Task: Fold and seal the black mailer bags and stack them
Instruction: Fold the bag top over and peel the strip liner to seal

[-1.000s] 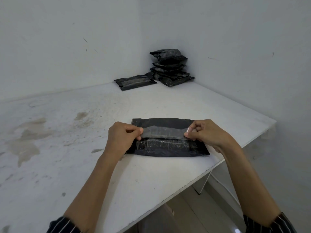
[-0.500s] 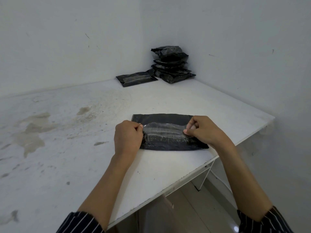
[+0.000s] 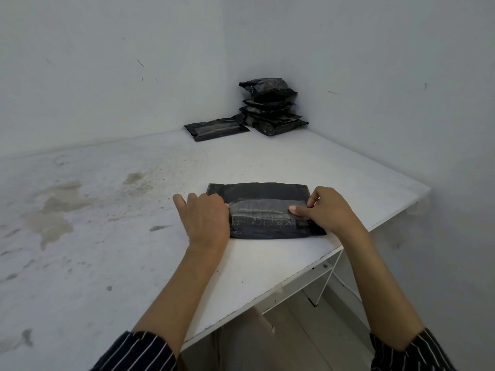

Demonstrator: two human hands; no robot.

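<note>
Sealing this black mailer bag well, I judge, means rubbing the clear tape down from its middle outward to both ends, so the folded flap lies flat without wrinkles, and keeping the bag pinned so it does not slide toward the nearby right edge. The bag lies flat on the white table, near that edge, between the two hands. The left hand rests on the bag's left end with its fingers bent; the tips are hidden, so I cannot tell whether it pinches the tape or only presses it. The right hand lays its thumb flat along the tape while its other fingers curl onto the tape's right end, gripping there. A stack of sealed bags sits in the far corner, one lone bag lying just left of it
</note>
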